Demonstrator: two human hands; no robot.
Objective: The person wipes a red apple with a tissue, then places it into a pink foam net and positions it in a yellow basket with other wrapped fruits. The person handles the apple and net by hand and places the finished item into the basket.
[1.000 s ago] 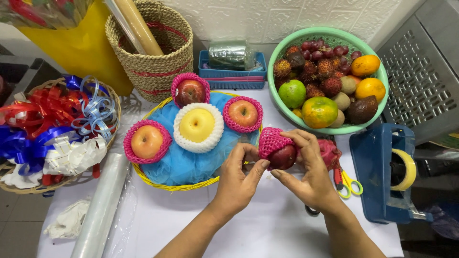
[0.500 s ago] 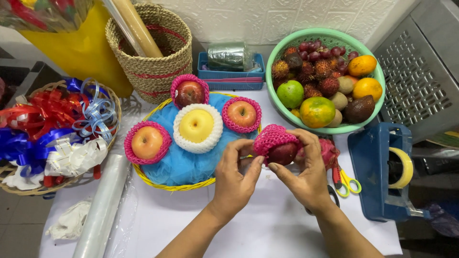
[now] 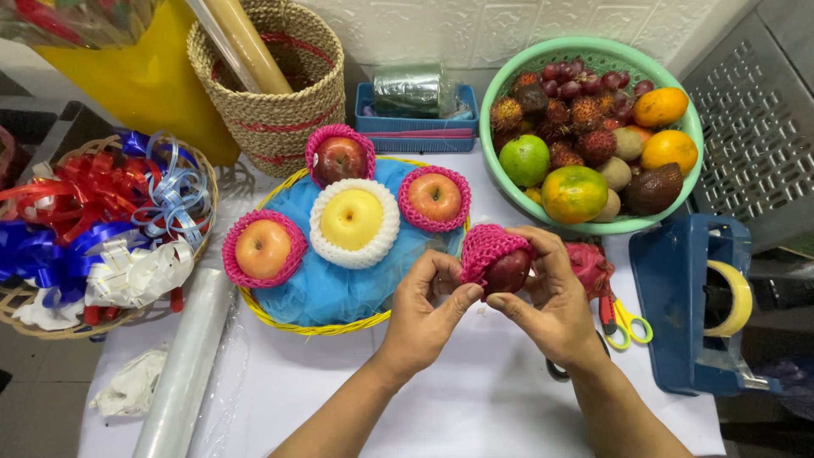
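— Surface? 
— White table (image 3: 475, 407). 
— Resting directly on it? 
— Yellow-rimmed basket (image 3: 339, 326), green fruit bowl (image 3: 678, 127), woven basket (image 3: 280, 119), ribbon basket (image 3: 51, 318), blue tape dispenser (image 3: 678, 297), cellophane roll (image 3: 182, 373), yellow-handled scissors (image 3: 623, 322), blue tray (image 3: 415, 136) at the back.

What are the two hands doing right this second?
Left hand: closed on the dark red fruit, thumb against it.
Right hand: closed round the same fruit, gripping its pink foam net.
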